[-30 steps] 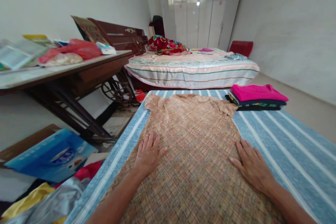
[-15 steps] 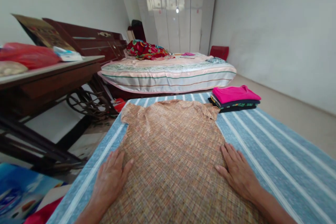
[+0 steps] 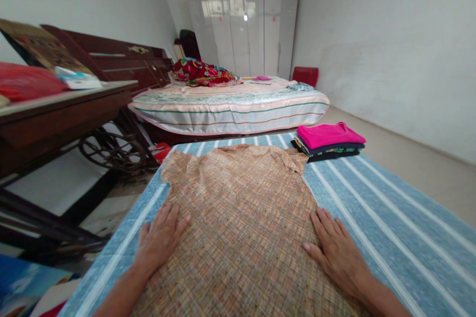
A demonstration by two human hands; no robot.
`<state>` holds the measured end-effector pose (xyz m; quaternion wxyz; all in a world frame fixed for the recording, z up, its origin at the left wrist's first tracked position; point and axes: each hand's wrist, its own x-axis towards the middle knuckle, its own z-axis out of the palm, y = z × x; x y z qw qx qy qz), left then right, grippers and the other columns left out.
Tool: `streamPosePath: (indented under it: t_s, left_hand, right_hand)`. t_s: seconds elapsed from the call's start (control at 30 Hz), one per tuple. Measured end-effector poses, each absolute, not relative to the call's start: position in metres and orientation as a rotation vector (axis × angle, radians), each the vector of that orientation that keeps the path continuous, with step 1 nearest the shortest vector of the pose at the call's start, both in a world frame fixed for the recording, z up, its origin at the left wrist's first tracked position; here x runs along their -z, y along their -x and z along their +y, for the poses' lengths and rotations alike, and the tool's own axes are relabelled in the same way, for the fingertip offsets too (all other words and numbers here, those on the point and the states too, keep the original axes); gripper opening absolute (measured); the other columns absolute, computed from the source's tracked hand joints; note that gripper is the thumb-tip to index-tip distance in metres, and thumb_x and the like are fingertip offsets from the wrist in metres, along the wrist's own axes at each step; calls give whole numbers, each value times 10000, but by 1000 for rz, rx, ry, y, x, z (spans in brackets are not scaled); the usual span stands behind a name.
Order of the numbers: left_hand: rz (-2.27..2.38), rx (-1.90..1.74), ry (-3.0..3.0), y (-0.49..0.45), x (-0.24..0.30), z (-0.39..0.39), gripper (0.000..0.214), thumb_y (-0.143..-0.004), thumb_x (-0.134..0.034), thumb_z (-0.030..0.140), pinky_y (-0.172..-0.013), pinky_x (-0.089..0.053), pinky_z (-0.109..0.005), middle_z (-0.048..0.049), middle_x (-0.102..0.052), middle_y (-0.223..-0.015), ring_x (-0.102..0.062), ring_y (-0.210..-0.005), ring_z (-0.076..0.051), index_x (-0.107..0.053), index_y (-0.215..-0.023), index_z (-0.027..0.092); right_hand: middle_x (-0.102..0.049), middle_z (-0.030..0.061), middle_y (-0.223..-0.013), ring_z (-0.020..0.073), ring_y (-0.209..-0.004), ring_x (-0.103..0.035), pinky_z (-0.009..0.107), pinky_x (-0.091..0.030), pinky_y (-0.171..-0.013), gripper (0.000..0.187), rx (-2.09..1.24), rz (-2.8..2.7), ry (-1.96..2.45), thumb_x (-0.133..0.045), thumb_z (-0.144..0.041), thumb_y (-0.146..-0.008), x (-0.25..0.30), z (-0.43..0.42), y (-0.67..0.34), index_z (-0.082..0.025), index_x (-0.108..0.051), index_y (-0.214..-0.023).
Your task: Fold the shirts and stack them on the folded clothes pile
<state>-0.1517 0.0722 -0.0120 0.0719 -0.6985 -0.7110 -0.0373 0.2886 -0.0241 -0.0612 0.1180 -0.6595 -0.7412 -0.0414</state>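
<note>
A tan plaid shirt [image 3: 241, 208] lies spread flat on a blue striped bed cover [image 3: 390, 228]. My left hand [image 3: 159, 240] rests flat and open on the shirt's left edge, fingers pointing away from me. On the shirt's right edge my right hand [image 3: 334, 252] lies the same way, palm down, fingers stretched out. Neither hand holds anything. The shirt's short sleeves reach out at the far end.
A stack of folded clothes [image 3: 329, 139], pink on top, sits at the cover's far right corner. A dark wooden sewing table [image 3: 63, 109] with bags and books stands at left. Beyond is a second bed [image 3: 230, 104] and white wardrobes [image 3: 245, 29].
Both hands slid outward from the shirt's middle toward its side edges, staying flat. The camera turned right, so the table and the blue box at left shifted out of view.
</note>
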Motion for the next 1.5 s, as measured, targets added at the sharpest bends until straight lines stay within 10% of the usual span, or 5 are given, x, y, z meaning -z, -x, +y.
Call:
streamPosePath:
  t_s: [1.07,1.5]
  left_hand:
    - [-2462,181,1931,79,-15,138,550,-921,-300,490,-1054,-302,-495,-185,-317,-1472,-287,-1358,-327,-484,-1300,136]
    - [-2085,405,2124,95,-11,190,324,-878,-431,258,-1052,-348,-361,-194,-547,-1279,-473,-1232,-255,-613,-1066,66]
  right_hand:
    - [-396,140,-1413,350,-1248,-434,549,-485,-903,617,403,-2240,1651,-369,-534,-883,112,-18,-322,-151,-469,-1356]
    - [-428,184,-1386,280,-1297,-374,440,-316,-1073,560,-92,-2324,1519,-339,-445,-946,-2,100,-215,-62,-446,-1340]
